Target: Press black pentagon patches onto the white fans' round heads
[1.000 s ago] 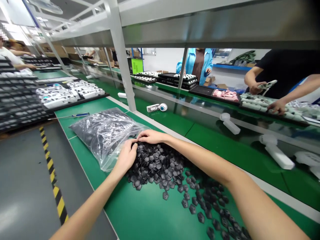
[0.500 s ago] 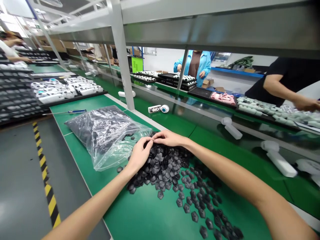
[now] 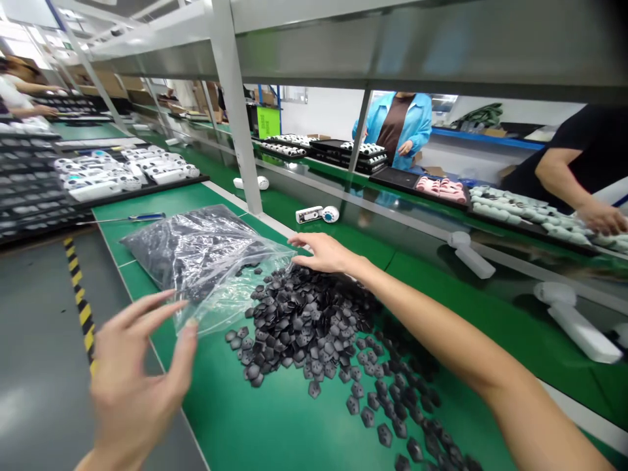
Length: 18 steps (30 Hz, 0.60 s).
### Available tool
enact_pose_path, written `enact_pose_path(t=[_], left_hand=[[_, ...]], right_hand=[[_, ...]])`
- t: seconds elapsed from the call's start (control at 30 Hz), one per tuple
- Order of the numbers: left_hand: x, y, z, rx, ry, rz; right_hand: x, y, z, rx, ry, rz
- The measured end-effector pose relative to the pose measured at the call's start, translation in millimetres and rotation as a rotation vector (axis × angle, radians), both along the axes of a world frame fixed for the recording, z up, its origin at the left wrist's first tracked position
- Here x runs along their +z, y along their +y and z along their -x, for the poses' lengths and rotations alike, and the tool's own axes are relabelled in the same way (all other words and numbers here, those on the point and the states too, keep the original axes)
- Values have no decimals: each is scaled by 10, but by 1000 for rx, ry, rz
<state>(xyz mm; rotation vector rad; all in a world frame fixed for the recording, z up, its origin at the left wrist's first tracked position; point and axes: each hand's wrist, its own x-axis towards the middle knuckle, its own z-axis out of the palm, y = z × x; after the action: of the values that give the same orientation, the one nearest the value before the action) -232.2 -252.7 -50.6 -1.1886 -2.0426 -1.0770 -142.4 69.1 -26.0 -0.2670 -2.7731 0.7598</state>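
Observation:
A clear plastic bag (image 3: 196, 245) full of dark pieces lies on the green work surface (image 3: 275, 425), its mouth facing a loose heap of small black five-sided pieces (image 3: 304, 320). At the bag's near front corner, my left hand (image 3: 140, 373) is open, thumb and fingers apart. My right hand (image 3: 324, 252) is at the far corner of the bag's mouth, over the back of the heap. Its thumb and fingers are apart around the film's edge, with no firm grip visible. More black pieces trail toward the lower right.
A blue-handled screwdriver (image 3: 147, 216) lies behind the bag. White handheld parts (image 3: 318, 214) rest on the green conveyor beside a metal post (image 3: 238, 118). Trays of white parts (image 3: 127, 173) stand at left. Across the line are a person in blue (image 3: 400, 127) and another person's arm (image 3: 572, 176).
My hands have separated from their meeting point above the heap. The left moved left and nearer to me, its fingers spreading; the right stayed near the bag's mouth and its fingers parted.

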Motion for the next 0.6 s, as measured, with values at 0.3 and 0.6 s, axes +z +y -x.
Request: enact_pose_path(t=[0.3,0.6], left_hand=[[-127,-82,482,310,-513,606],[149,138,891,102,-694,434]], right_hand=[[32,-130,802,-126,-165,-183],[323,44,1014,-178,-127,-205]])
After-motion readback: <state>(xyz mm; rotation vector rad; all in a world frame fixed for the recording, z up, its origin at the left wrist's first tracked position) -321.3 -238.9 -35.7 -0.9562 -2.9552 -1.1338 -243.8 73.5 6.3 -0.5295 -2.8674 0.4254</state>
